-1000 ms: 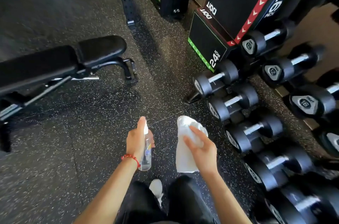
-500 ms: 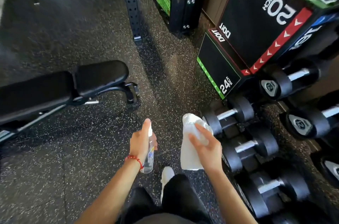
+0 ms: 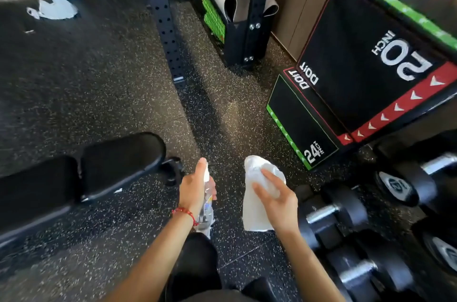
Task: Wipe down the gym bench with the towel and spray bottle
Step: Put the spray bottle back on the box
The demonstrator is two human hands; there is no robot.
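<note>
Fingers [image 3: 268,175] pinch the towel [image 3: 254,212]; others wrap a seemingly near-empty spray bottle [image 3: 206,210].

My black padded gym bench [image 3: 81,175] stands low at my left. I grip a clear plastic spray bottle [image 3: 207,205] upright; a white folded towel [image 3: 254,205] hangs from my right fingers.

Bench [image 3: 118,163] nearer, seemingly just left of the spray bottle [image 3: 207,200]
</note>
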